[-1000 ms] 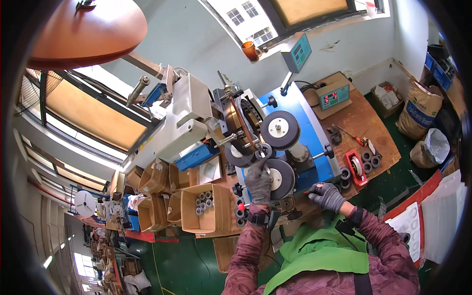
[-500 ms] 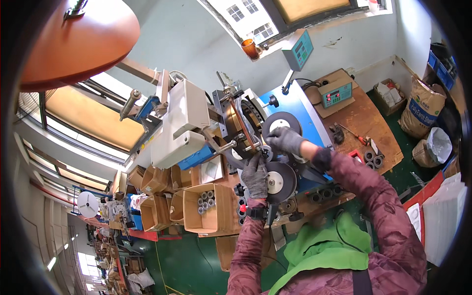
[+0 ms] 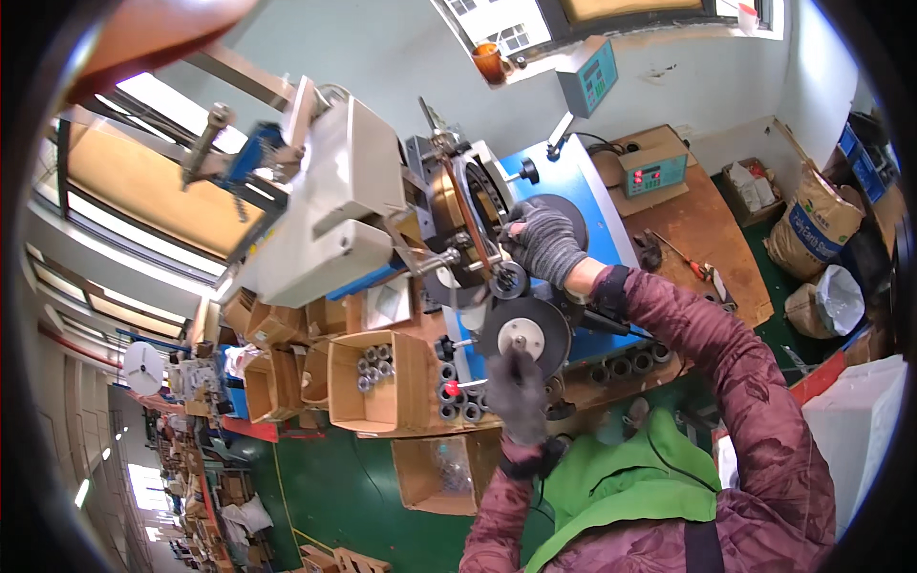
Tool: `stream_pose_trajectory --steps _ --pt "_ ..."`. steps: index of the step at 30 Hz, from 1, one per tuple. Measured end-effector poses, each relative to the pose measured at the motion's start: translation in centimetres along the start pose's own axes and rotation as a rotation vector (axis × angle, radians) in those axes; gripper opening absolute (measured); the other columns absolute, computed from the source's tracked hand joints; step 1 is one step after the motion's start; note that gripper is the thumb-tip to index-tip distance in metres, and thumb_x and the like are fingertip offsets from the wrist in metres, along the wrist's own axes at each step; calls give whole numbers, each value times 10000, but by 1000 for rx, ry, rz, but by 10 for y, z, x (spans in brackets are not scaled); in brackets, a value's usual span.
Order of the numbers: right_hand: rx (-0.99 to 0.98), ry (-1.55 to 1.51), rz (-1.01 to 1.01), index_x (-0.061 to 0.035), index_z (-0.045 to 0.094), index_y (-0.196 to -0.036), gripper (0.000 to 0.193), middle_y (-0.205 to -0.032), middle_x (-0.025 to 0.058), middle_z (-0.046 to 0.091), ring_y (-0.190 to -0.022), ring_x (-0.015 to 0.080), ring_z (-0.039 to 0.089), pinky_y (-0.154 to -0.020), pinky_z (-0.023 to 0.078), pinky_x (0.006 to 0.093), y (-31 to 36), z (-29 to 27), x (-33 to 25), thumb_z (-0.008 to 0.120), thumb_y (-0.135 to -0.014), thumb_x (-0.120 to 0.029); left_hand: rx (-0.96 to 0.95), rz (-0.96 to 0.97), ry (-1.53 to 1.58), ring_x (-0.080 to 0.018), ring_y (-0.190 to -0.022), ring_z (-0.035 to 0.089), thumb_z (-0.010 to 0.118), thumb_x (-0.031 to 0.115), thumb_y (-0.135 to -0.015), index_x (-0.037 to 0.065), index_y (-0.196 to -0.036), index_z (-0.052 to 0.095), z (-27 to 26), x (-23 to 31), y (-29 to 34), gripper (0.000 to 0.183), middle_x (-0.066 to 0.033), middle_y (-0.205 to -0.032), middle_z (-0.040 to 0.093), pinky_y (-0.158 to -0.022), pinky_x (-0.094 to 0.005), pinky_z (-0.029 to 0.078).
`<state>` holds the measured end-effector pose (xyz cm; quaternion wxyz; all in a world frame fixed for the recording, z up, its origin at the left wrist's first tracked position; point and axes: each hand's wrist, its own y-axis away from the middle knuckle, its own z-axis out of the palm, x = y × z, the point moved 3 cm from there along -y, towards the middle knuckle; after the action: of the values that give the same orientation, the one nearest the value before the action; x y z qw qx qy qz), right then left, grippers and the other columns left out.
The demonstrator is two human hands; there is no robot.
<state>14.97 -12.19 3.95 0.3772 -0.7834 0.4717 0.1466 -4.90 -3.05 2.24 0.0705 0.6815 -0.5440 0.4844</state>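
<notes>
Both of my hands wear grey gloves and work at a coil-winding machine with a large upright ring (image 3: pixel 470 215). My right hand (image 3: pixel 549 246) is over the upper dark disc (image 3: pixel 570 218), fingers curled together beside the ring; whatever they pinch is hidden. Just below it a small dark ring-shaped core (image 3: pixel 508 279) sits at the lower end of the large ring. My left hand (image 3: pixel 518 396) is in front of the lower dark disc (image 3: pixel 544 329), its fingertips near the pale hub. Motion smears those fingers, so their grip is unclear.
Left of the machine, a cardboard box (image 3: pixel 382 415) holds several small ring cores. More dark rings (image 3: pixel 621 368) line the bench's front edge. A teal control box (image 3: pixel 657 175) and a screwdriver (image 3: pixel 702 271) lie on the right. An orange lamp shade (image 3: pixel 143 38) hangs upper left.
My left hand has drawn down from beside the core to the lower disc's near side. My right hand has shifted slightly up and left, toward the large ring. The view has shifted.
</notes>
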Motion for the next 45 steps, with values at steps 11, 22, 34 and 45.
stream_pose_trajectory --steps 11,22,34,45 --pt "119 357 -313 -191 631 -797 122 -871 33 598 -857 249 538 -731 416 402 7 25 6 604 -678 -195 -540 -1325 1292 -238 -1025 508 592 94 -777 25 -1063 556 205 -133 219 296 -154 -1074 534 -844 -313 439" --pt "222 309 -377 -129 613 -731 105 -804 92 610 -789 299 566 -696 434 428 5 19 26 617 -642 -185 -528 -1071 1394 -217 -1036 516 545 53 -782 53 -1023 565 219 -158 218 242 -131 -1075 553 -896 -359 421" --pt "234 256 -401 -143 548 -755 116 -710 91 550 -697 304 538 -588 410 421 12 30 1 602 -652 -141 -964 -84 -568 -280 -955 550 440 301 -842 58 -1112 523 178 -389 262 373 -97 -1101 573 -820 -400 460" --pt "130 377 -273 -132 622 -712 77 -784 74 595 -803 264 539 -690 420 415 13 20 13 577 -679 -184 -1191 -762 -188 -298 -785 609 556 330 -742 68 -987 602 63 -360 315 361 -151 -892 628 -715 -403 470"
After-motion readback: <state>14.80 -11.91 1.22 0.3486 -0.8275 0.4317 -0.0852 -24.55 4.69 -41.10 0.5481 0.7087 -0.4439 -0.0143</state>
